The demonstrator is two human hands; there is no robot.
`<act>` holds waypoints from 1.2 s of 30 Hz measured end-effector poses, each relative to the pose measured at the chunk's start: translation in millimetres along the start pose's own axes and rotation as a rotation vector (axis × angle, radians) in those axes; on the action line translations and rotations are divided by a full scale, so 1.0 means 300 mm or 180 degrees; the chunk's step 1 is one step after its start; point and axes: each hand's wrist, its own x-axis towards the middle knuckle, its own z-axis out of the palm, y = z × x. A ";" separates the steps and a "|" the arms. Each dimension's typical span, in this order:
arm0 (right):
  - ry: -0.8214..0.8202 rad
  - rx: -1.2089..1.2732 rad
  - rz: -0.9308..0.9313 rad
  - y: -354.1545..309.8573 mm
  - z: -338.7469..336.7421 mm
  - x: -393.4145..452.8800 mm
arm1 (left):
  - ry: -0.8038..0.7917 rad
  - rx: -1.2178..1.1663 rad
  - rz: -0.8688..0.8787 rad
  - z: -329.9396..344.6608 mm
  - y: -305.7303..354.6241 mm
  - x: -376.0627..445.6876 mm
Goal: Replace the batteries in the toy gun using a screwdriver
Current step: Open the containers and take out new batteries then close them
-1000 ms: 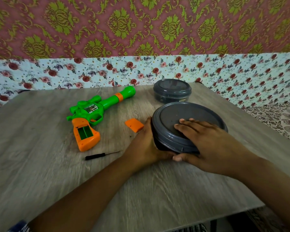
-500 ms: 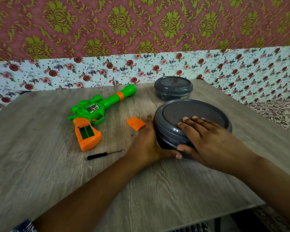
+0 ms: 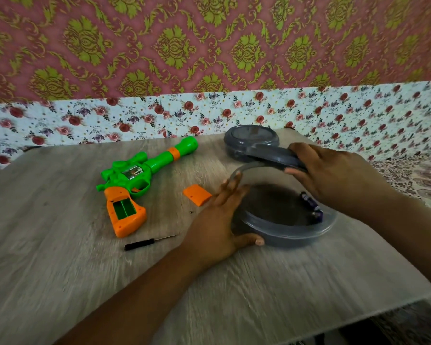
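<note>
A green and orange toy gun (image 3: 139,180) lies on the table, its empty battery bay facing up. Its orange cover (image 3: 197,194) lies to the right, and a small black screwdriver (image 3: 147,243) lies nearer me. My left hand (image 3: 219,220) holds the left side of a large round grey container (image 3: 296,235), thumb along its near wall. My right hand (image 3: 334,173) grips the container's grey lid (image 3: 271,156), lifted and tilted above it. Purple batteries (image 3: 312,206) lie inside by the right wall.
A smaller lidded grey container (image 3: 249,139) stands at the back, just behind the raised lid. The wooden table's (image 3: 60,257) front right edge runs close under my right forearm. A tiny screw-like speck (image 3: 191,212) lies beside the cover. Patterned cloth surrounds the table.
My right hand has pulled the lid off the large container and raised it up and back. The inside with the batteries now shows. My left hand stays against the container's side.
</note>
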 end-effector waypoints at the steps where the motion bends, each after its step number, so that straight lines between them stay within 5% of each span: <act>1: -0.0052 -0.0068 0.0026 0.020 0.008 -0.004 | 0.0015 0.0060 0.0124 -0.005 -0.001 -0.001; 15: -0.1361 0.0787 0.0517 0.148 0.137 -0.022 | -0.0260 0.0363 0.0174 -0.087 0.005 0.013; 21: -0.1169 0.0238 0.0033 0.051 0.001 0.011 | -0.0718 0.1137 0.0002 -0.199 0.112 0.115; 29: -0.3464 -0.0202 0.0157 -0.073 0.028 0.070 | -0.2043 0.2653 -0.0473 -0.173 0.209 0.286; 36: -0.3568 -0.0091 0.0308 -0.092 0.033 0.098 | -0.2270 0.2897 -0.0529 -0.130 0.209 0.319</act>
